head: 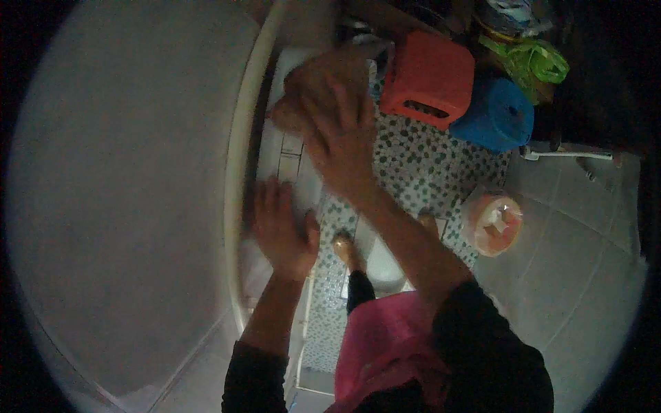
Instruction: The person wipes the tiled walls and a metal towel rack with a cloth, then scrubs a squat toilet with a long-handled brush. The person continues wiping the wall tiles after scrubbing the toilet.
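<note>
My left hand (283,227) lies flat with its fingers extended over the lower end of a white board-like surface (310,168) marked with thin dark lines. Farther up, my right hand (343,142) is spread over a blurred brown shape (330,67) on the same surface. Whether that shape is an object or part of another person cannot be told. No grasp shows in either hand. Dark sleeves cover both forearms, and pink cloth (384,340) hangs below them.
A pale curved rim (240,155) runs along the left. Towards the upper right stand a red plastic stool (434,72), a blue plastic stool (498,116) and a green plastic bag (547,62). A clear-wrapped round package (497,225) lies right of a white squat toilet (384,263) on the pebble-patterned floor (413,155).
</note>
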Tool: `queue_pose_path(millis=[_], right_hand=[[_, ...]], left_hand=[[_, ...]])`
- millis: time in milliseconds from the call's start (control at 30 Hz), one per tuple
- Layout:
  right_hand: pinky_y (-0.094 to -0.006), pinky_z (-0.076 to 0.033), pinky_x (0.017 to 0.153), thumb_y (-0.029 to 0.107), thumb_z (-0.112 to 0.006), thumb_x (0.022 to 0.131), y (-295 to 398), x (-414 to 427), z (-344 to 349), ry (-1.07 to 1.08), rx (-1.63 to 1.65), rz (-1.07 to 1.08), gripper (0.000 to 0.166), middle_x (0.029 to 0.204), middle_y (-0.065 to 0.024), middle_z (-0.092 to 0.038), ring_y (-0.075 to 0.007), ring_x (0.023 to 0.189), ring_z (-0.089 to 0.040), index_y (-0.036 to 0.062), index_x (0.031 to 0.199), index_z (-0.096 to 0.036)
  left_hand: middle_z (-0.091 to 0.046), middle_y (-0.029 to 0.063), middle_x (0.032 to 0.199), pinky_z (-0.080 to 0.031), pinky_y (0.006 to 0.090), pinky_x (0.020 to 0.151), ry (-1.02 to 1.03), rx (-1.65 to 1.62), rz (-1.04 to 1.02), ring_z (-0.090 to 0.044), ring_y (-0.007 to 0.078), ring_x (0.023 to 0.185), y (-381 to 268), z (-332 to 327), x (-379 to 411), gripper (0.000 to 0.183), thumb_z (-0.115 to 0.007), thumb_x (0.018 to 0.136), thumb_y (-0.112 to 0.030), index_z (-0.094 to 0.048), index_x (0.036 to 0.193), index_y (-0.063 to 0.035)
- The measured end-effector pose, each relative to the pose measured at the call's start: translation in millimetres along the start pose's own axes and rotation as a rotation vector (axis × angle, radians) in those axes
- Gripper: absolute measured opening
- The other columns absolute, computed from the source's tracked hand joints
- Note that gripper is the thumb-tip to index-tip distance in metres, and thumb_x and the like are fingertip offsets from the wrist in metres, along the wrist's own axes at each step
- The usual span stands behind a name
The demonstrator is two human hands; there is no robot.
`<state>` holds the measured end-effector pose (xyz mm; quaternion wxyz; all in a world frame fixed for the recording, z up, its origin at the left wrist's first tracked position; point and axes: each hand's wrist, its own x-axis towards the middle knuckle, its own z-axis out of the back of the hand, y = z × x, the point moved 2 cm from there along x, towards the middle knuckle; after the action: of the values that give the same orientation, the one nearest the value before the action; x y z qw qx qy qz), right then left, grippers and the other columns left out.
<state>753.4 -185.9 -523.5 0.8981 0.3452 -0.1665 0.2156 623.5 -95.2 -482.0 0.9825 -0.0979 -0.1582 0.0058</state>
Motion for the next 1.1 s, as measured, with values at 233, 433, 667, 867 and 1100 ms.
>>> queue_pose_path(millis=[233,433,667,867,1100], right_hand=[[-0.0594,-0.041,0.083,0.037,-0.055,0.083,-17,74,19,-0.035,-0.218,0.052,0.04,0.136,-0.0026,-0.04,-0.0386,0.124,-0.032,0.0221,0.12,-0.055],[-0.0596,-0.022,0.098,0.024,-0.063,0.075,40,-49,44,0.132,0.035,0.184,0.052,0.141,-0.0083,-0.031,-0.0452,0.123,-0.023,0.0124,0.124,-0.052],[-0.0564,-0.022,0.099,0.017,-0.062,0.073,34,-30,30,0.147,0.132,0.142,0.054,0.136,-0.013,-0.034,-0.0396,0.121,-0.029,0.0088,0.125,-0.051],[-0.0464,-0.03,0.097,0.015,-0.063,0.07,-18,56,27,-0.042,-0.023,0.084,0.044,0.122,-0.0105,-0.046,-0.0327,0.112,-0.041,0.0101,0.114,-0.055],[-0.0454,-0.029,0.099,0.014,-0.058,0.074,69,45,43,-0.196,0.386,0.053,0.051,0.123,-0.0164,-0.045,-0.0358,0.114,-0.039,0.0099,0.124,-0.049]], left_hand=[[-0.046,0.0193,0.13,-0.032,0.0502,0.1,-0.09,-0.057,0.022,-0.041,0.0392,0.121,-2,1,1,0.048,-0.048,0.086,-0.027,-0.045,0.126,0.0005],[-0.05,0.0182,0.12,-0.035,0.0506,0.094,-0.198,-0.122,0.03,-0.046,0.038,0.113,7,-6,-15,0.043,-0.046,0.088,-0.03,-0.048,0.119,-0.0004],[-0.049,0.0198,0.119,-0.034,0.0491,0.096,-0.238,-0.258,0.088,-0.044,0.0388,0.112,5,10,-14,0.038,-0.054,0.082,-0.018,-0.047,0.115,-0.0003],[-0.041,0.0218,0.13,-0.025,0.0505,0.103,-0.064,-0.312,0.215,-0.034,0.0414,0.124,-28,18,-47,0.043,-0.052,0.085,-0.013,-0.042,0.124,0.0017],[-0.04,0.0197,0.131,-0.03,0.0465,0.102,0.073,-0.518,0.307,-0.035,0.0389,0.125,-61,49,-137,0.038,-0.045,0.091,-0.009,-0.04,0.127,-0.0016]])
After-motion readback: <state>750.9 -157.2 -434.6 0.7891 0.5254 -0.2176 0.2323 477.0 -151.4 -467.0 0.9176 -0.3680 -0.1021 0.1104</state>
